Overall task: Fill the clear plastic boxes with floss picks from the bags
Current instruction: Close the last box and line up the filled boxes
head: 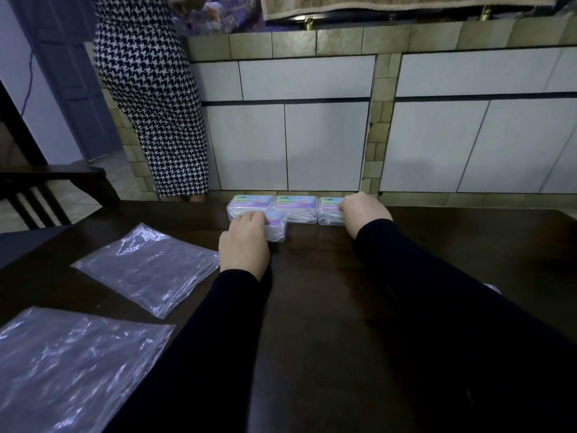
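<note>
Partly hidden, left hand [244, 242] grips front box [276, 228]; right hand [365, 214] grips end box [329, 212].

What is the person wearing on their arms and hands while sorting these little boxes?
Both arms are covered by long, plain black sleeves that fit closely and end at the wrists. The left hand and the right hand are bare: no gloves, and no rings, watch or bracelets show from this view. The fabric has no visible pattern, logo or markings.
</note>
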`<state>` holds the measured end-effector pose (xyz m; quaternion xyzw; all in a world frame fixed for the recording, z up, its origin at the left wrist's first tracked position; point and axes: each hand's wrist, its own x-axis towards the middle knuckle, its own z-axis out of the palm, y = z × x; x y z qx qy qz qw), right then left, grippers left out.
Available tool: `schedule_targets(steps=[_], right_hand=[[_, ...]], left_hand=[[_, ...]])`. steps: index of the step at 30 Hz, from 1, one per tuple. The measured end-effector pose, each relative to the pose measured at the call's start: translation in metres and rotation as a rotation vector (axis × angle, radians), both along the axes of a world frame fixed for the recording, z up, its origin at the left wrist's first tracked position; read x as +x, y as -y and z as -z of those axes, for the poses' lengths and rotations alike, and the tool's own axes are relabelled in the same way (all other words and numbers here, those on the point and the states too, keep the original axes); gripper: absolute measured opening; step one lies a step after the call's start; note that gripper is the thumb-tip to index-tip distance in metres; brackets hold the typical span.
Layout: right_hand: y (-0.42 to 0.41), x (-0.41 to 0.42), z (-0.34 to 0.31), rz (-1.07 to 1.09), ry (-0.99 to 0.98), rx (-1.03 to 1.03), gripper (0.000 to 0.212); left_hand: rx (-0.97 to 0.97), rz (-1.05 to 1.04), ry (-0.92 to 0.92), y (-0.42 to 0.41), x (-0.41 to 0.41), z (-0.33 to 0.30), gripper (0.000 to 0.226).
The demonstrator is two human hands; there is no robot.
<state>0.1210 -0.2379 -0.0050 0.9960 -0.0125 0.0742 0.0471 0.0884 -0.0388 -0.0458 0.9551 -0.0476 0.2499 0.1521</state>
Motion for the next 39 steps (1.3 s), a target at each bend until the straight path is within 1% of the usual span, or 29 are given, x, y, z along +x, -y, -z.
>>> schedule_targets(steps=[7,10,12,13,16,17,18,21,23,24,27,29,30,32,35,37,39], right_hand=[[0.000,0.002,0.002,-0.007,-0.003,-0.006,0.028],[0.000,0.000,0.002,-0.014,0.003,0.004,0.031],[0.001,-0.006,-0.002,-0.029,0.040,0.036,0.031],[0.001,-0.010,-0.006,-0.035,0.061,0.056,0.030],[0.004,-0.036,-0.019,-0.044,0.100,0.149,0.030],[0.005,-0.049,-0.023,-0.069,0.091,0.195,0.031],[0.007,-0.065,-0.027,-0.113,0.064,0.240,0.032],[0.011,-0.114,-0.030,-0.240,-0.055,0.310,0.036],[0.015,-0.139,-0.030,-0.241,-0.057,0.270,0.041],[0.020,-0.150,-0.029,-0.224,-0.046,0.247,0.045],[0.036,-0.178,-0.027,-0.091,-0.093,0.250,0.064],[0.045,-0.190,-0.024,0.055,-0.174,0.227,0.079],[0.047,-0.194,-0.021,0.118,-0.204,0.202,0.081],[0.048,-0.198,-0.013,0.191,-0.200,0.157,0.072],[0.041,-0.198,-0.001,0.176,-0.110,0.071,0.050],[0.035,-0.196,0.004,0.138,-0.060,0.061,0.045],[0.028,-0.190,0.006,0.079,-0.039,0.123,0.047]], left_hand=[[0.048,-0.039,-0.009,0.005,0.000,-0.003,0.028],[0.066,-0.042,0.008,0.004,0.001,-0.001,0.036],[0.041,-0.040,0.049,0.002,-0.001,0.000,0.043],[0.026,-0.038,0.068,0.002,-0.003,-0.001,0.043],[0.002,0.016,0.137,0.004,-0.015,-0.001,0.028],[-0.004,0.038,0.153,0.006,-0.020,0.000,0.025],[-0.015,0.046,0.146,0.009,-0.027,0.000,0.027],[-0.044,-0.029,0.044,0.018,-0.047,0.001,0.052],[-0.025,-0.088,-0.038,0.021,-0.063,0.001,0.068],[0.001,-0.109,-0.109,0.022,-0.071,0.001,0.074],[0.063,-0.146,-0.393,0.025,-0.090,0.004,0.084],[0.078,-0.156,-0.484,0.026,-0.097,0.003,0.085],[0.080,-0.156,-0.500,0.026,-0.099,0.002,0.085],[0.084,-0.155,-0.517,0.027,-0.102,0.000,0.085],[0.084,-0.152,-0.534,0.027,-0.104,-0.003,0.084],[0.086,-0.156,-0.525,0.027,-0.106,-0.003,0.084],[0.080,-0.158,-0.519,0.027,-0.106,-0.002,0.084]])
